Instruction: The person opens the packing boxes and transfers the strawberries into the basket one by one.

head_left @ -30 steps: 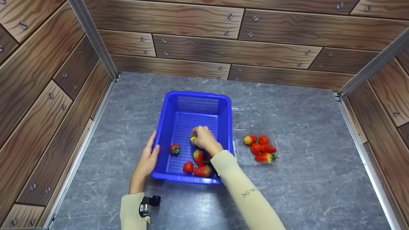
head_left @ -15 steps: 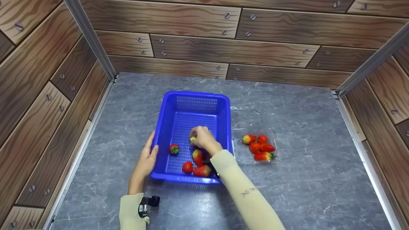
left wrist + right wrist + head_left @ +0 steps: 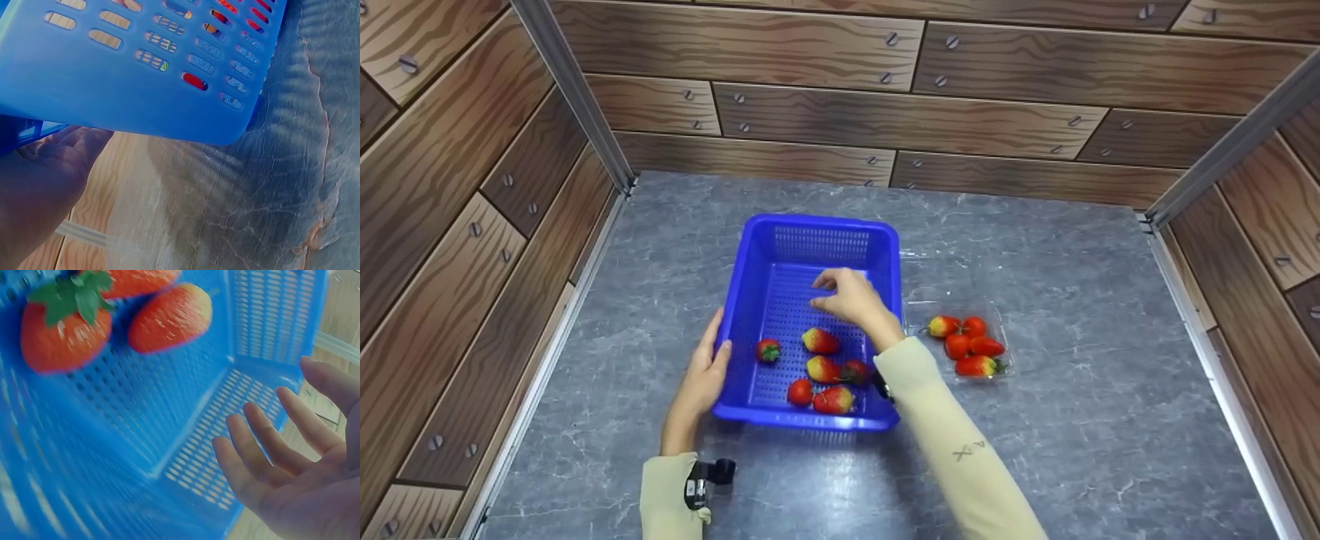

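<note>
A blue plastic basket (image 3: 742, 300) with slotted walls stands on the grey tabletop. My left hand (image 3: 709, 375) holds its left side, thumb at the rim and fingers along the outer wall. Several strawberries lie towards the basket's near end, among them a red one with green leaves (image 3: 769, 350) at left and a yellow-tipped strawberry (image 3: 820, 341) nearest the middle. Over the basket, my right hand (image 3: 851, 296) holds nothing. In the right wrist view its fingers (image 3: 264, 433) are spread and loosely bent, away from the leafy strawberry (image 3: 67, 332).
Right of the basket lies a clear plastic box (image 3: 930, 367) holding several red and yellow strawberries (image 3: 971, 347). Its transparent lid (image 3: 945, 270) extends behind it. Wood-patterned walls (image 3: 825, 109) enclose the tabletop (image 3: 1072, 315) at the back and both sides.
My right hand has let go of the yellow-tipped strawberry, which now lies on the basket floor, and has moved up and to the right. The left hand stays at the basket's side.
</note>
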